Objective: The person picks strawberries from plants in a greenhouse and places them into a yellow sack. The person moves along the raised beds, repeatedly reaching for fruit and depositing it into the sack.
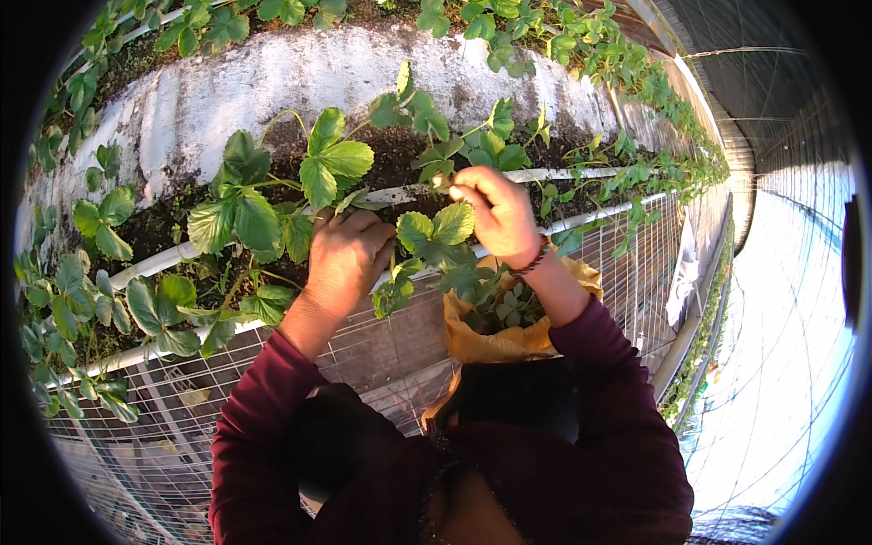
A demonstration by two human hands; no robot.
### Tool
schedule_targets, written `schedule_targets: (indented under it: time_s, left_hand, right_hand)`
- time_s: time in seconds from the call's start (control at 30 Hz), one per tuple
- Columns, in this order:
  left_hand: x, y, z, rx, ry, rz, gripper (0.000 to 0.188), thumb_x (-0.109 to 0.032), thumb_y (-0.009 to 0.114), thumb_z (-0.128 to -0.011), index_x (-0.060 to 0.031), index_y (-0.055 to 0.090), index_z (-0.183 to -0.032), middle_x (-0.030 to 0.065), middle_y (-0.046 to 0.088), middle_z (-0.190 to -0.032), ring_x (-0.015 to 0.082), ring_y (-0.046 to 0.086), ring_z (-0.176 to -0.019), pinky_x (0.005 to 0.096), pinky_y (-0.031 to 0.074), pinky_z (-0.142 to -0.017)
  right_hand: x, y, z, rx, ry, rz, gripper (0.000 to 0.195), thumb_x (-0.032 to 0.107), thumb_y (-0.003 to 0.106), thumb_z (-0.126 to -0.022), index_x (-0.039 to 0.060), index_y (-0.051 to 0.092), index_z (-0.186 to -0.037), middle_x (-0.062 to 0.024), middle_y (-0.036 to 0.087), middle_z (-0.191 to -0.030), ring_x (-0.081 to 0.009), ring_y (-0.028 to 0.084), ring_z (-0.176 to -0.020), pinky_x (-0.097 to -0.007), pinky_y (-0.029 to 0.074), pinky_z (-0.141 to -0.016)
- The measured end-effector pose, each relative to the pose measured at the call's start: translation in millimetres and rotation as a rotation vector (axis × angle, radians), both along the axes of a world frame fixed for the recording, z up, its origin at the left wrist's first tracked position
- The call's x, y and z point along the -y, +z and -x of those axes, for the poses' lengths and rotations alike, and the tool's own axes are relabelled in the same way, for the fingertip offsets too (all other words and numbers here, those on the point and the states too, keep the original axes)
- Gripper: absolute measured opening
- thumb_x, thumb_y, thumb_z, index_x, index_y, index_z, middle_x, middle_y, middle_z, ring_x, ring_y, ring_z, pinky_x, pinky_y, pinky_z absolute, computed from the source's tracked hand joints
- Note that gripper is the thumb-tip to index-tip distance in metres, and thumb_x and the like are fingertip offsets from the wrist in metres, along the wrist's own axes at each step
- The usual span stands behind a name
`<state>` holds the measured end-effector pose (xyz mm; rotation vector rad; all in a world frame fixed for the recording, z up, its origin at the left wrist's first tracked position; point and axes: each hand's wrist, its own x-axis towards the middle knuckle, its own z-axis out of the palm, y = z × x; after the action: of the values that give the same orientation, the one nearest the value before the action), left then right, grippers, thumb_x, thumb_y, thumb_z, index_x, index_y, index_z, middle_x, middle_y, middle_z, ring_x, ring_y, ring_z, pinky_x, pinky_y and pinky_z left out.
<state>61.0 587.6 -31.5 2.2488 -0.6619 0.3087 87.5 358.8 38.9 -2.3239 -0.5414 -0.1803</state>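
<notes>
My left hand (349,253) reaches into the leaves of a strawberry plant (252,218) at the edge of the soil bed, its fingertips hidden among stems. To its right, my right hand (492,214) has thumb and forefinger pinched on a small pale piece of the plants, too small to name surely. A leafy strawberry stem (436,235) hangs between the two hands. Below my right hand, an orange-yellow sack (477,340) stands with its mouth wide and cut green leaves (514,306) inside.
White pipes (163,259) run along the bed. Behind the plants rises a stained white sheet (225,95), with more strawberry plants (538,24) above. White wire mesh (170,409) lies below the bed. A white cloth or plastic piece (683,272) hangs at the right.
</notes>
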Motion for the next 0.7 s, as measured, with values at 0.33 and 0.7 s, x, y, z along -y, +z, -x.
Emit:
schedule_targets:
  time_s: [0.33,0.7]
  left_hand:
    - [-26,33,4,-0.172,0.002,-0.110,0.034,-0.006,0.068,-0.071,-0.0103,0.066,-0.104,0.0103,0.069,-0.095,0.0314,0.066,-0.086,0.0411,0.049,-0.082]
    - [-54,37,17,-0.261,0.071,-0.011,0.027,-0.012,0.068,-0.077,-0.0109,0.068,-0.105,0.0082,0.068,-0.092,0.0306,0.067,-0.084,0.0409,0.053,-0.070]
  right_hand:
    - [156,16,140,-0.143,-0.165,0.478,0.018,0.002,0.067,-0.085,0.0028,0.062,-0.102,-0.0081,0.069,-0.085,-0.0217,0.067,-0.071,-0.0329,0.054,-0.061]
    - [27,-11,135,-0.334,0.239,0.474,0.034,0.015,0.063,-0.086,0.0119,0.059,-0.120,-0.0125,0.067,-0.090,-0.0304,0.067,-0.075,-0.0412,0.055,-0.063]
